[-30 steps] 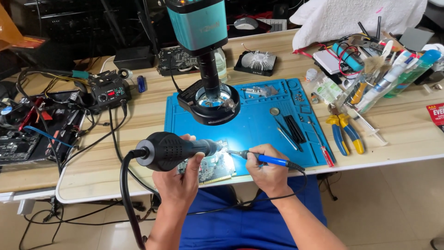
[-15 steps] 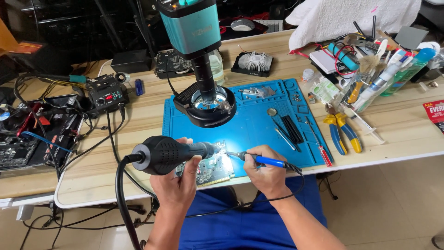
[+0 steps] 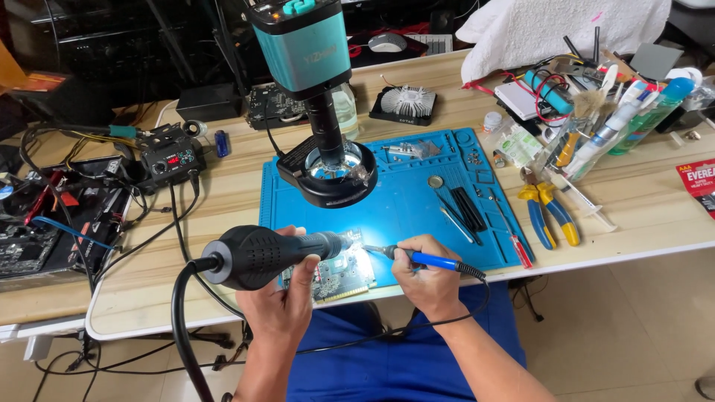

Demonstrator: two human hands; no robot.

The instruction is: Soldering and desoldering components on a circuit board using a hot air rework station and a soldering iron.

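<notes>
Bright, even daylight, sharp focus — ring light throws white glare on the circuit board, dim shadowed background, mild wide-angle bowing at edges.

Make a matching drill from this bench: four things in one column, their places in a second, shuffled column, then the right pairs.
Things:
1. hot-air gun
2. soldering iron
3. pliers
4. circuit board

Places:
A. on the bare wood right of the blue mat
B. in the left hand
C. at the mat's near edge, under both tool tips
D. in the right hand

Pairs: 1-B, 2-D, 3-A, 4-C
</notes>
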